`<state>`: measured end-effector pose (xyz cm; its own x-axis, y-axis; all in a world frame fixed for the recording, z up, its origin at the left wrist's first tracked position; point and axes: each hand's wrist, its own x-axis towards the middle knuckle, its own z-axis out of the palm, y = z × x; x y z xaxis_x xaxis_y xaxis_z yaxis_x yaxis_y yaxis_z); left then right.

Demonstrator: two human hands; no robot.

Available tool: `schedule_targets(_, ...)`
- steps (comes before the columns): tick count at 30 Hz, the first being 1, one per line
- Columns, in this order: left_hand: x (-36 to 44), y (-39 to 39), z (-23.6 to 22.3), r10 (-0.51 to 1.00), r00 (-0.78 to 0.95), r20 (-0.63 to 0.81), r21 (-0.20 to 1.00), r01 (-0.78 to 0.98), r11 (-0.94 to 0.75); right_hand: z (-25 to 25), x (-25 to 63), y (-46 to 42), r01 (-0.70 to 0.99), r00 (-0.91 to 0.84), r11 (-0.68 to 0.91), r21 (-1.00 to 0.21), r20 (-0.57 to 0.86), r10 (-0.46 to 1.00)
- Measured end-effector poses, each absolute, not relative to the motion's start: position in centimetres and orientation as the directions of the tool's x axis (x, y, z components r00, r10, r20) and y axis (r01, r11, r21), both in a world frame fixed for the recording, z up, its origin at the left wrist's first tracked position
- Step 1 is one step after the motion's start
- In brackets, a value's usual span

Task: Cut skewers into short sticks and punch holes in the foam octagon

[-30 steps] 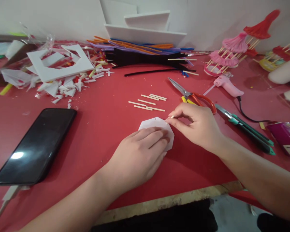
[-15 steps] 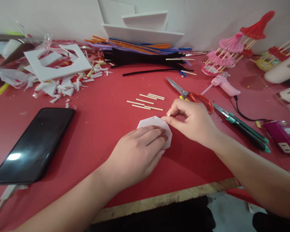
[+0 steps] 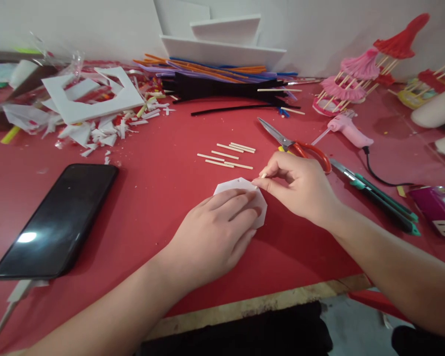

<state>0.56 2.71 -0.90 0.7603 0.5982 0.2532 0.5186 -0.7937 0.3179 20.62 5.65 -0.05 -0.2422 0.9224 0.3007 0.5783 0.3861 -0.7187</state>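
Observation:
A white polygonal foam board piece (image 3: 230, 185) lies on the red tabletop, partly covered by my left hand (image 3: 217, 225). The fingers of that hand lie flat across it, pressing it down; the thumb is hidden. Between thumb and index finger my right hand (image 3: 294, 188) pinches a short wooden stick (image 3: 264, 175), of which only the pale end shows. Its fingertips are at the upper right edge of the piece, where a small hole shows near the top corner. Several cut wooden sticks (image 3: 225, 155) lie just beyond the piece.
Scissors (image 3: 282, 138), a utility knife (image 3: 378, 198) and a pink glue gun (image 3: 350, 131) lie to the right. A phone (image 3: 55, 222) with a cable is at left. Foam scraps (image 3: 92, 133), pipe cleaners (image 3: 222, 89) and a pink paper model (image 3: 346, 86) stand farther back.
The view shifted a little and came back. My right hand keeps the stick at the piece's edge, its fingers moving only slightly. The left hand stays on the piece.

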Motion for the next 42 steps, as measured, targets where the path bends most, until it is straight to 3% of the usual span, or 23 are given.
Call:
schedule_targets(20, 0.5, 2.6, -0.9, 0.587, 0.762, 0.272, 0.33, 0.5, -0.801, 0.8, 20.6, 5.2, 0.666, -0.288, 0.405, -0.626, 0.284, 0.914)
schedule_targets(42, 0.5, 2.6, -0.9, 0.59, 0.754, 0.289, 0.342, 0.495, -0.799, 0.9, 20.5, 5.8, 0.652, -0.324, 0.407, -0.639, 0.251, 0.912)
